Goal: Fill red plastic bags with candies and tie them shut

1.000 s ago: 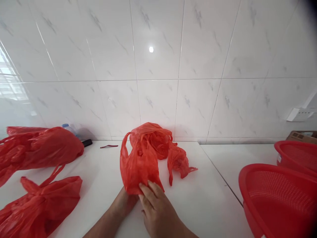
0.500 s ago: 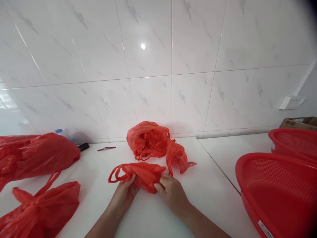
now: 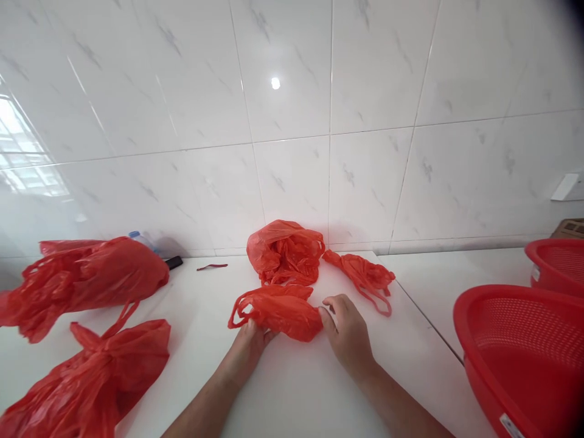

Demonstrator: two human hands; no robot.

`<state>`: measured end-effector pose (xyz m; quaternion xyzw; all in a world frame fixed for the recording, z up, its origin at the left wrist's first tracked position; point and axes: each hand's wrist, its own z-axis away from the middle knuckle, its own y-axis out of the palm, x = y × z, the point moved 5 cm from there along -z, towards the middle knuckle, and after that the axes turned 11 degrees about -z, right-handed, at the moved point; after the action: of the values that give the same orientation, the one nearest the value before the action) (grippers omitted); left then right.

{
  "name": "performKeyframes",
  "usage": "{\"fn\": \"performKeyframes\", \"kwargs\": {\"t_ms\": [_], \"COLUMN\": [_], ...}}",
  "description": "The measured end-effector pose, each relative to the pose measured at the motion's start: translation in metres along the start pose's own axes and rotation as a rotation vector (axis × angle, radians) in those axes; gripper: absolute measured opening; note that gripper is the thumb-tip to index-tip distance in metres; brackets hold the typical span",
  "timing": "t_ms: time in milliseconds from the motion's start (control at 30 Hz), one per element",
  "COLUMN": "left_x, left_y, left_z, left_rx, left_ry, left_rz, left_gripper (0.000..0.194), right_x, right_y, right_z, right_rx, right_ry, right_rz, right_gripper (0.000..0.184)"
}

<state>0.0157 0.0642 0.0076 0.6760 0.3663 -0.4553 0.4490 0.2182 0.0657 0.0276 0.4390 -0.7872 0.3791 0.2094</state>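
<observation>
A small crumpled red plastic bag (image 3: pixel 279 309) lies on the white counter (image 3: pixel 301 389) in front of me. My left hand (image 3: pixel 249 340) grips its near lower edge, the fingers tucked under the plastic. My right hand (image 3: pixel 347 331) touches the bag's right end with curled fingers. Just behind it sits a bigger heap of red bags (image 3: pixel 285 251) against the tiled wall. One more red bag (image 3: pixel 365 275) lies stretched out to the right of that heap.
Two filled red bags lie at the left, one far (image 3: pixel 98 274) and one near (image 3: pixel 100 377). A water bottle (image 3: pixel 141 239) and a dark object (image 3: pixel 174 262) sit behind them. Two red perforated basins are at the right, one near (image 3: pixel 524 353) and one far (image 3: pixel 559 261).
The bag I held upright is down on the counter, bunched between both hands. The small bag right of the heap now lies stretched out farther right.
</observation>
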Motion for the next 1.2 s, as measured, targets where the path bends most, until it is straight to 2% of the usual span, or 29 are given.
{"fn": "performKeyframes", "kwargs": {"t_ms": [67, 133, 200, 267, 367, 467, 600, 700, 833, 900, 1033, 1200], "left_x": [-0.001, 0.0, 0.002, 0.004, 0.003, -0.001, -0.004, -0.004, -0.006, -0.005, 0.0, 0.008], "left_y": [0.007, 0.013, 0.015, 0.017, 0.018, 0.019, 0.021, 0.024, 0.022, 0.02, 0.015, -0.003], "left_z": [0.001, 0.001, 0.001, 0.002, 0.003, 0.004, 0.005, 0.008, 0.011, 0.012, 0.008, 0.004], "left_rx": [0.044, 0.062, 0.055, 0.051, 0.053, 0.067, 0.101, 0.166, 0.15, 0.123, 0.061, -0.203], "left_ry": [0.009, -0.01, -0.043, -0.073, -0.106, -0.118, -0.089, -0.068, -0.085, -0.131, -0.144, -0.198], "left_rz": [0.001, 0.037, 0.087, 0.118, 0.123, 0.097, -0.006, -0.133, -0.237, -0.228, -0.153, -0.044], "left_gripper": [0.066, 0.069, 0.069, 0.066, 0.06, 0.05, 0.039, 0.038, 0.033, 0.027, 0.019, 0.014], "right_x": [0.02, 0.034, 0.039, 0.036, 0.023, 0.01, 0.012, 0.02, 0.005, -0.003, -0.018, -0.047], "right_y": [0.007, 0.018, 0.031, 0.041, 0.046, 0.042, 0.036, 0.037, 0.041, 0.042, 0.039, 0.027], "right_z": [0.01, 0.023, 0.032, 0.036, 0.032, 0.025, 0.023, 0.024, 0.025, 0.025, 0.019, 0.012], "right_rx": [0.041, 0.106, 0.189, 0.267, 0.314, 0.309, 0.334, 0.354, 0.193, 0.115, 0.038, -0.134], "right_ry": [-0.092, -0.132, -0.107, -0.043, 0.063, 0.18, 0.203, 0.205, 0.49, 0.584, 0.662, 0.796], "right_rz": [-0.018, -0.045, -0.068, -0.078, -0.097, -0.161, -0.275, -0.406, -0.62, -0.704, -0.858, -1.028], "right_gripper": [0.019, 0.027, 0.043, 0.051, 0.035, 0.023, 0.031, 0.036, 0.007, 0.013, 0.01, 0.028]}}
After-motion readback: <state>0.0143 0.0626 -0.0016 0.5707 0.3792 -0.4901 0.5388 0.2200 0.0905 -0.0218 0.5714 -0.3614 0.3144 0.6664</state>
